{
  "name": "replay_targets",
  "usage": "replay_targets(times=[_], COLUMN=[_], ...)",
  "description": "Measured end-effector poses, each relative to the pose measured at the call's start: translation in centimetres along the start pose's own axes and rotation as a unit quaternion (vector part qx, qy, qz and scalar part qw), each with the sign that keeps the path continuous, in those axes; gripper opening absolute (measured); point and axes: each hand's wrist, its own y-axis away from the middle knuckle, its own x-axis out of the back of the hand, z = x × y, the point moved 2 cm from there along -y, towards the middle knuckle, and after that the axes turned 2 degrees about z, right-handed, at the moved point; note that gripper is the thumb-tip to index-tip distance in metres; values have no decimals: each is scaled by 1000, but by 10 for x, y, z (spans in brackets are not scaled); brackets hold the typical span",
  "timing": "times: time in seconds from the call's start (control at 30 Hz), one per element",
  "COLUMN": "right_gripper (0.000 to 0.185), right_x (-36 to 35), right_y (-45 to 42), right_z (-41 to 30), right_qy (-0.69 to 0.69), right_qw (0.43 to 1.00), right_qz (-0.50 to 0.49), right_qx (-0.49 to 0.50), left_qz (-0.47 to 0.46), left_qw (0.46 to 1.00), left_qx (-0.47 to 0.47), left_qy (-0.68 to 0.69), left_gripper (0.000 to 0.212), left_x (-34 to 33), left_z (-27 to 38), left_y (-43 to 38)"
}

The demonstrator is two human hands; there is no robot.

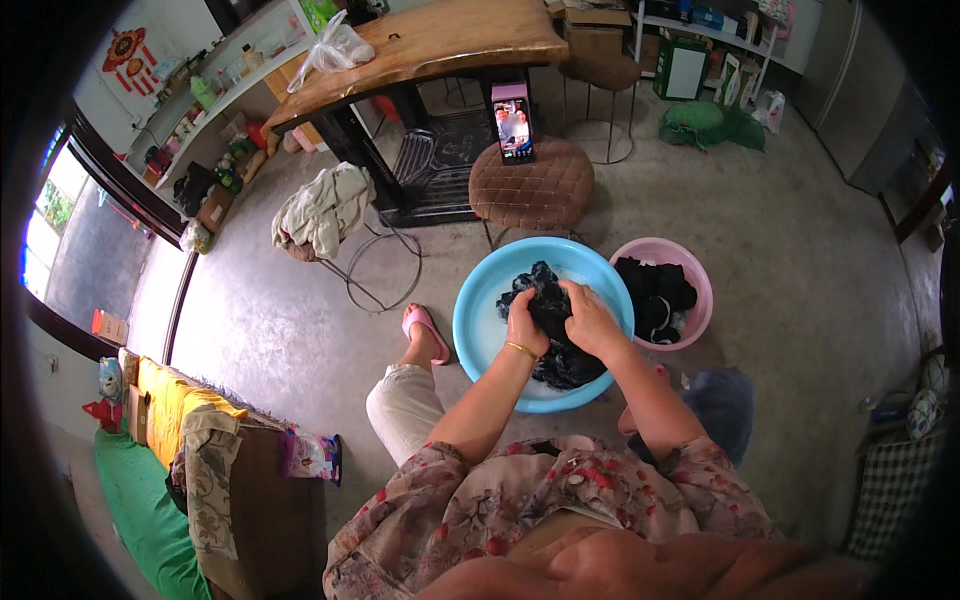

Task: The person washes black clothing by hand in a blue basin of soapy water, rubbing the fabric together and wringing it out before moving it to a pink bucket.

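Note:
A wet black garment (551, 307) with suds on it is gripped between my two hands, over a blue plastic basin (471, 300). My left hand (527, 326) holds its left side, a gold bracelet at the wrist. My right hand (592, 319) grips the right side, thumb near the top. More dark cloth (566, 365) lies in the whitish water in the near part of the basin; whether it is the same piece I cannot tell. Right beside the basin stands a pink tub (701, 319) holding dark clothes (660, 289).
Beyond the basin, a padded brown stool (532, 187) bears a propped phone (513, 127). Pale cloth (326, 210) is heaped on another stool to the left. A wooden table (450, 37) stands behind. A detergent bag (311, 455) is by the sofa; green netting (705, 126) lies far right.

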Motion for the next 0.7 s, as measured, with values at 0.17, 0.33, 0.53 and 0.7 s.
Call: replay_targets(times=[0.17, 0.33, 0.53, 0.7], right_gripper=[37, 21, 17, 17], right_x=[-13, -13, -19, -22], right_y=[7, 20, 34, 13], right_z=[-23, -26, -49, -29], right_qy=[-17, -17, -22, 12], right_qw=[995, 997, 996, 993], right_qz=[-44, -70, -90, -92], right_qx=[-88, -27, 15, -73], left_qz=[-60, -125, -21, 45], left_qw=[998, 991, 997, 998], left_qx=[-16, 28, 72, -35], left_qy=[27, 46, -9, 2], left_gripper=[41, 40, 33, 28], left_x=[-4, -10, 60, 51], left_z=[-12, -11, -6, -20], left_y=[2, 21, -26, -22])
